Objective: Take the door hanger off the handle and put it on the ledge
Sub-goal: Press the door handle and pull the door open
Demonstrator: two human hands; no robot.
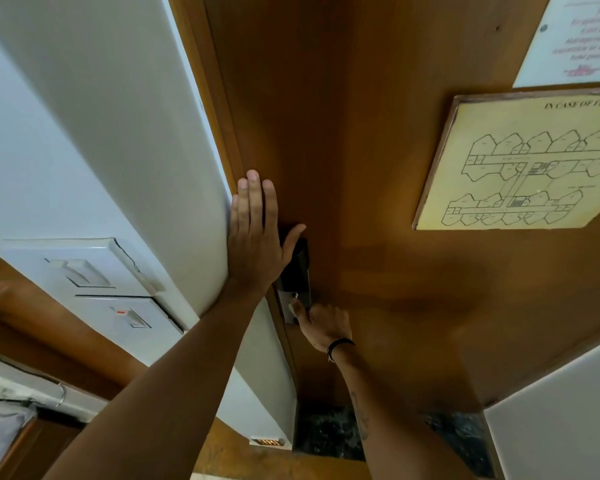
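No door hanger shows in the head view. My left hand (255, 237) lies flat and open against the brown wooden door (361, 150), close to its left edge and partly over a black lock body (300, 271). Below it, my right hand (323, 323), with a dark band at the wrist, is curled at the metal lock plate (286, 308). Its thumb rests by a small round knob on that plate. The hand hides the handle and whatever the fingers hold.
A yellow fire-escape plan (520, 164) and a white printed notice (575, 39) hang on the door at the right. A white wall (136, 133) with two switch plates (84, 268) stands left of the frame. Dark speckled floor (326, 434) lies below.
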